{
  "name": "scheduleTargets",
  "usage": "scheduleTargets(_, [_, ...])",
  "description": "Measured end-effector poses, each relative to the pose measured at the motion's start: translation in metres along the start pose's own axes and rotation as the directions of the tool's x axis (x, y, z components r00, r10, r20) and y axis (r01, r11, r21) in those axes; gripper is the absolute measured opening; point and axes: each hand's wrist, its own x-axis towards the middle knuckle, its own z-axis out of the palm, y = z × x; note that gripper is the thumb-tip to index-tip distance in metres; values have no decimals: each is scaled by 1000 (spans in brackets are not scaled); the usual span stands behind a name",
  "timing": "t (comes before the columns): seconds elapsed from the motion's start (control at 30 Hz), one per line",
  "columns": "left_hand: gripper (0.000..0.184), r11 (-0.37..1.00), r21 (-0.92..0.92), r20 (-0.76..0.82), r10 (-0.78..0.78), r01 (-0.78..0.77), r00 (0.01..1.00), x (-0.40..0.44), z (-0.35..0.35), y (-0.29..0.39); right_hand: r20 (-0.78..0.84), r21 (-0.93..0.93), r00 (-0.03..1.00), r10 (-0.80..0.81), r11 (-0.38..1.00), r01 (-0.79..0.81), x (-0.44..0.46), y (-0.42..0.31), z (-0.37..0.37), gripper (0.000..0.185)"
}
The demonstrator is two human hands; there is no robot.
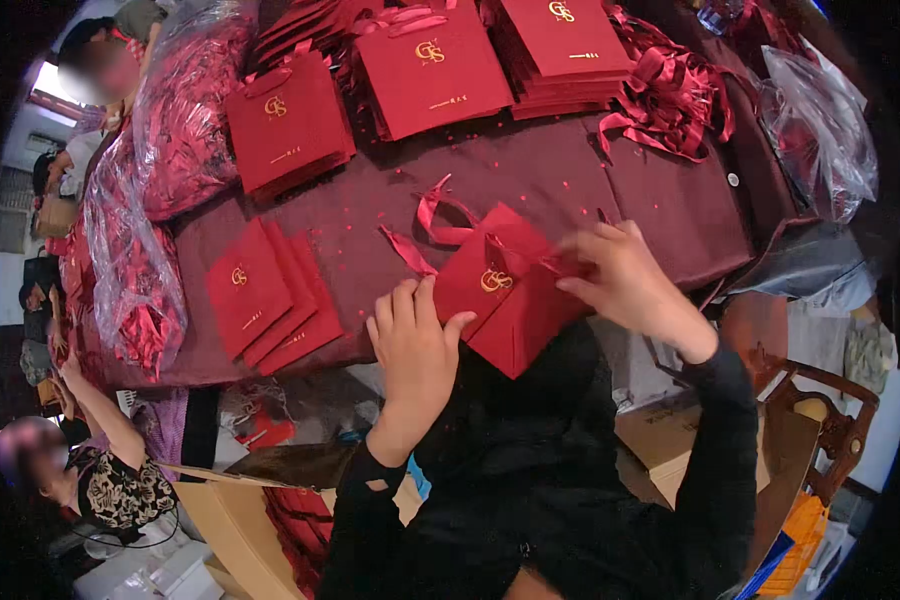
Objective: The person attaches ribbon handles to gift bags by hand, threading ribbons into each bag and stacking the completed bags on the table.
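Observation:
In front of me a red paper gift bag [515, 325] with a gold monogram lies tilted at the table's front edge. My left hand [417, 345] grips its left side, fingers over the edge and thumb on its face. My right hand [625, 278], slightly blurred, pinches a red ribbon [548, 262] by the bag's upper right edge. A loop of red ribbon [440, 215] extends from the bag's upper left side onto the cloth. Left of my hands, several flat red bags [275, 295] overlap in a fanned stack.
More stacks of red bags [435, 75] line the back of the dark red tablecloth [660, 215]. Loose ribbons [670, 105] heap at the right. Clear plastic sacks [135, 270] stand left. Cardboard boxes [225, 540] sit below, with a wooden chair [840, 410] at right. Other people work along the left.

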Motion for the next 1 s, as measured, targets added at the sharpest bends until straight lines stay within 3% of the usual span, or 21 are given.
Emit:
scheduleTargets(0.03, [53,998,-67,-19,12,-13,1000,0,2,-1,101,1,995,-16,1000,16,-7,7,-19,29])
scheduleTargets(0.07, [53,991,-134,-38,21,-26,999,0,4,-2,290,153,944,161,965,-212,-13,15,-32,27])
scheduleTargets(0.1, [53,990,-137,-38,15,-20,999,-1,6,-3,490,249,823,287,859,-448,-19,23,-43,26])
scheduleTargets(0.2, [53,974,-227,-52,-3,-9,999,-2,9,-2,629,182,727,275,858,-481,-35,36,-65,17])
scheduleTargets(0.27, [52,970,-244,-56,-9,-5,998,1,6,-2,709,234,688,154,869,-436,-41,31,-65,17])
scheduleTargets(0.3, [52,970,-243,-57,-14,0,998,2,7,-3,785,361,615,70,755,-548,-43,30,-57,18])
scheduleTargets(0.33, [51,954,-297,-4,-49,45,999,5,7,-6,783,455,622,-1,683,-572,-41,23,-50,17])
scheduleTargets(0.37, [51,934,-346,50,-78,91,996,7,7,-9,771,541,632,-71,597,-592,-38,14,-42,15])
scheduleTargets(0.4, [51,935,-342,51,-77,90,996,10,6,-11,657,727,727,-202,428,-538,-38,12,-23,15])
scheduleTargets(0.47, [46,912,-392,146,-66,119,987,15,3,-13,371,894,909,-189,339,-294,-27,-9,4,14])
scheduleTargets(0.53, [42,908,-405,126,-59,106,990,16,5,-15,303,899,951,-67,352,-261,-15,-28,28,13])
scheduleTargets(0.6, [39,903,-419,105,-59,98,993,18,7,-17,313,852,927,205,370,-369,-9,-38,59,16])
scheduleTargets(0.63, [35,876,-461,128,-93,143,987,17,7,-18,200,948,939,279,186,-257,-4,-43,79,14])
scheduleTargets(0.67, [31,845,-501,152,-126,187,980,17,8,-19,206,948,939,277,182,-262,0,-48,84,14])
scheduleTargets(0.73, [29,844,-507,147,-118,177,982,17,8,-24,148,954,894,423,177,-242,6,-52,89,10])
scheduleTargets(0.9, [24,781,-585,176,-138,216,975,19,5,-26,85,900,919,385,366,-236,9,-51,98,13])
scheduleTargets(0.97, [23,771,-587,210,-153,249,966,18,4,-26,-255,687,958,134,722,82,10,-45,108,16])
scheduleTargets(1.0, [23,768,-588,211,-157,253,965,19,2,-25,-210,620,972,108,783,47,11,-47,103,21])
